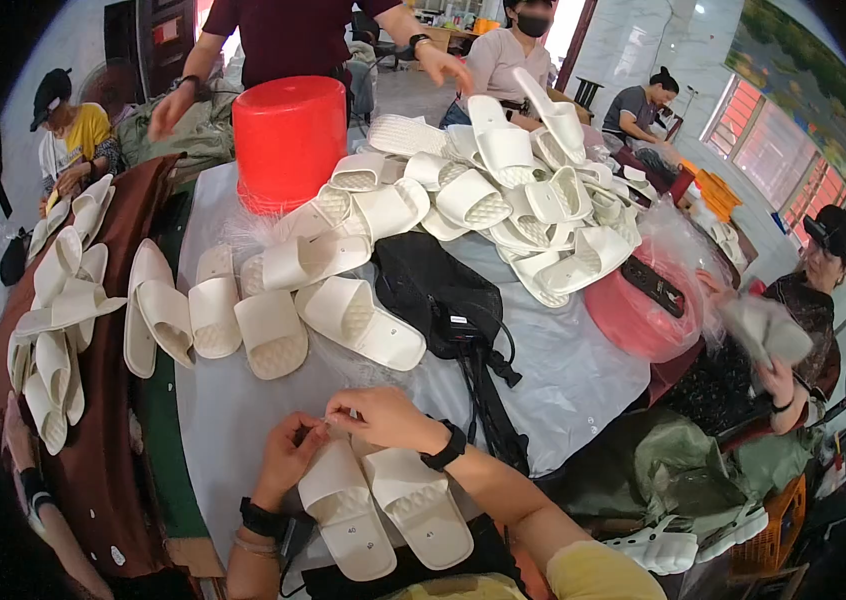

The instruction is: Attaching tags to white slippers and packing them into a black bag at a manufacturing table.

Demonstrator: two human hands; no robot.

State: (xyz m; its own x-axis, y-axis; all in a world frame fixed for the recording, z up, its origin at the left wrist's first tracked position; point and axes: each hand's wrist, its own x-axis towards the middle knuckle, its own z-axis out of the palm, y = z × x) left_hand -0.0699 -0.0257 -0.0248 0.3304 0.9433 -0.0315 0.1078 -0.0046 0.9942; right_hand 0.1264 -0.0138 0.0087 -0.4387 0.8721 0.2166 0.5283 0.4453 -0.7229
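Observation:
My left hand (288, 455) and my right hand (381, 416) meet at the fingertips, just above the toe end of a cream slide sandal. Both are closed in a pinch; what lies between the fingers is too small to make out. That left slide sandal (361, 545) and a right slide sandal (438, 540) lie side by side in front of me, straps up, heels toward me. Beyond my hands several more cream slides (276, 335) rest on the grey table cover (553, 390). A black bag (433, 295) with straps lies right of them.
Cream slides (533, 205) are heaped at the far right, near a red bucket (290, 150). A pink plastic bag (633, 310) with a black slide stands at right. More slides (61, 370) lie on the brown cloth (108, 430) at left. Several people work around.

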